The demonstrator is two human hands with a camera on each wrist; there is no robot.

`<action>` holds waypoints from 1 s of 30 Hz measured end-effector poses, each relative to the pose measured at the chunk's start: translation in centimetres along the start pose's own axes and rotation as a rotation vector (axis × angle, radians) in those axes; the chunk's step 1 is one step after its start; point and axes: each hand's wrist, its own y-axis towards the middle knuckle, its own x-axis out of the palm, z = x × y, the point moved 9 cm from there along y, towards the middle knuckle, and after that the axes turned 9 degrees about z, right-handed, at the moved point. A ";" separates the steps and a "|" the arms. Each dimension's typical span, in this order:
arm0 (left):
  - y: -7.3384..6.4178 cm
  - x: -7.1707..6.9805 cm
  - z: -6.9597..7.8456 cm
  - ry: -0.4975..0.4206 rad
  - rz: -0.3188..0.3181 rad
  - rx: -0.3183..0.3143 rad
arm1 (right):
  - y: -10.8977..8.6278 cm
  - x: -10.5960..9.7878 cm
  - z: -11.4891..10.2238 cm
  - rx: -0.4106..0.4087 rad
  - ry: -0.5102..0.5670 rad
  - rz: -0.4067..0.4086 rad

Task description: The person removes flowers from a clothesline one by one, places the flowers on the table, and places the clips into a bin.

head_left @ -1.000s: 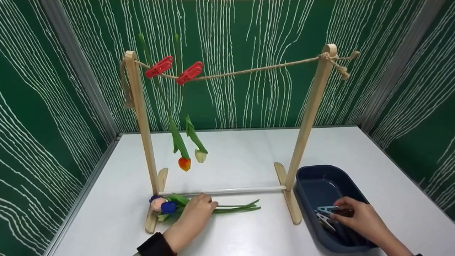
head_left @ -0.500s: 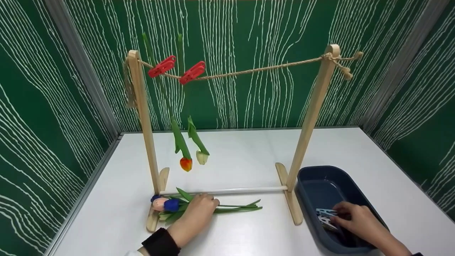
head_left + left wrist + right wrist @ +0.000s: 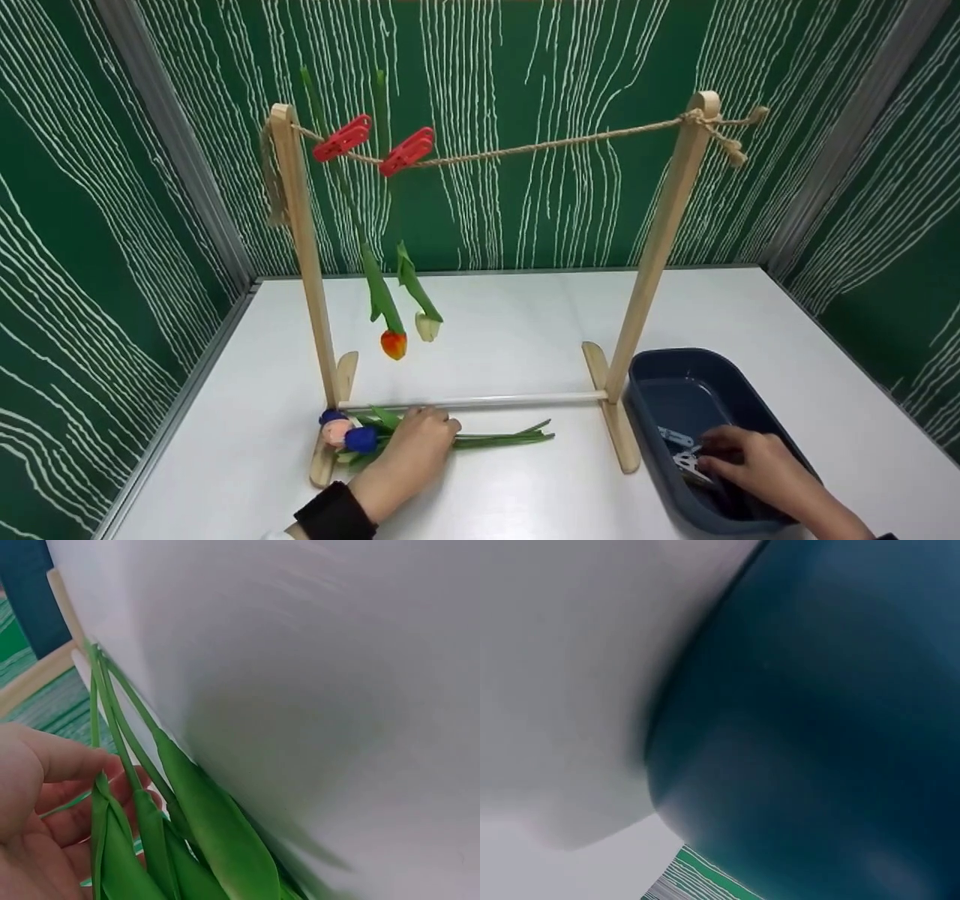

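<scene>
My left hand [image 3: 424, 442] is on a bunch of artificial tulips [image 3: 361, 439] lying at the rack's left foot, with blue and pink heads to the left. In the left wrist view, thumb and fingers of the left hand [image 3: 45, 795] close around the green stems [image 3: 112, 709]. My right hand [image 3: 754, 461] reaches into a dark blue basin [image 3: 675, 375], fingers bent among several clothespins [image 3: 686, 459]; whether it grips one is hidden. Two red clothespins [image 3: 343, 138] hold an orange tulip [image 3: 394, 344] and a white tulip [image 3: 427, 327] upside down on the rope [image 3: 555, 142].
The rope is strung between two wooden posts [image 3: 660, 240], joined low down by a white rod [image 3: 495, 401]. The basin stands right of the rack on a white table [image 3: 510, 330]. Green walls with white lines [image 3: 495, 217] enclose the back and sides.
My right hand stays in the basin, shifting slightly; a light blue clothespin near its fingertips has dropped away to the left. The left hand has hardly moved, and the tulip leaves beside it shifted.
</scene>
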 end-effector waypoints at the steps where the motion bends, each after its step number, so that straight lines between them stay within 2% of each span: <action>1: 0.0 -0.1 0.1 0.006 0.004 0.004 | 0.0 -0.1 0.0 0.006 0.000 -0.005; 7: -0.3 -0.5 0.5 0.028 0.021 0.024 | 0.2 -1.5 -1.1 -0.003 0.016 0.030; 9: -0.4 -0.3 0.6 0.031 0.001 0.023 | 0.2 -2.0 -1.7 -0.006 0.023 0.049; 15: -0.8 0.4 1.1 0.028 -0.098 0.021 | 0.4 -2.4 -3.2 0.010 0.056 0.011; 18: -0.9 0.5 1.1 0.037 -0.120 0.023 | 0.5 -2.5 -3.9 -0.014 0.069 0.011; 24: -0.9 0.6 1.0 0.040 -0.121 0.020 | 0.9 -3.0 -5.6 -0.040 0.092 0.016; 27: -0.7 0.1 0.8 0.011 -0.125 0.007 | 1.4 -3.5 -7.3 -0.095 0.088 0.030; 30: 0.2 -1.8 0.6 -0.035 -0.085 -0.020 | 2.1 -4.7 -10.0 -0.205 0.079 0.064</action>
